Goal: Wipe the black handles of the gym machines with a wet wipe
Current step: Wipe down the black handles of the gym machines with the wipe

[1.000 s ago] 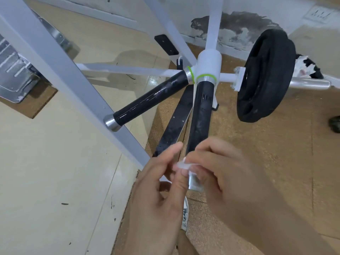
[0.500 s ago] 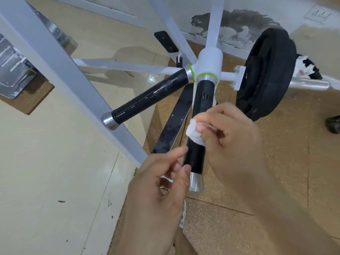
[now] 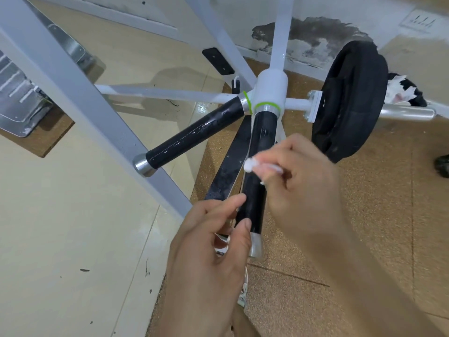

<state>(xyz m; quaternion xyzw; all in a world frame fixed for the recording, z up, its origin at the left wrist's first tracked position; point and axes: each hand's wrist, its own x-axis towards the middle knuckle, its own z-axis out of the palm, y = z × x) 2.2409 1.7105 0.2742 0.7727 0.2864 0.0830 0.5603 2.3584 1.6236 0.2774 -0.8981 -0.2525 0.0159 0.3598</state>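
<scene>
A small wad of white wet wipe (image 3: 251,164) is pinched in the fingers (image 3: 279,152) of the right hand (image 3: 301,183) and pressed against the near black handle (image 3: 262,139), about midway along it. The left hand (image 3: 211,242) is held just below, its fingers loosely curled around nothing; whether its thumb touches the handle cannot be told. The side handle (image 3: 196,137), left of the fingers, glistens with wet streaks and is judged already wiped. The near handle is judged only partly done. Both are smooth, glossy cylinders capped in bright metal.
</scene>
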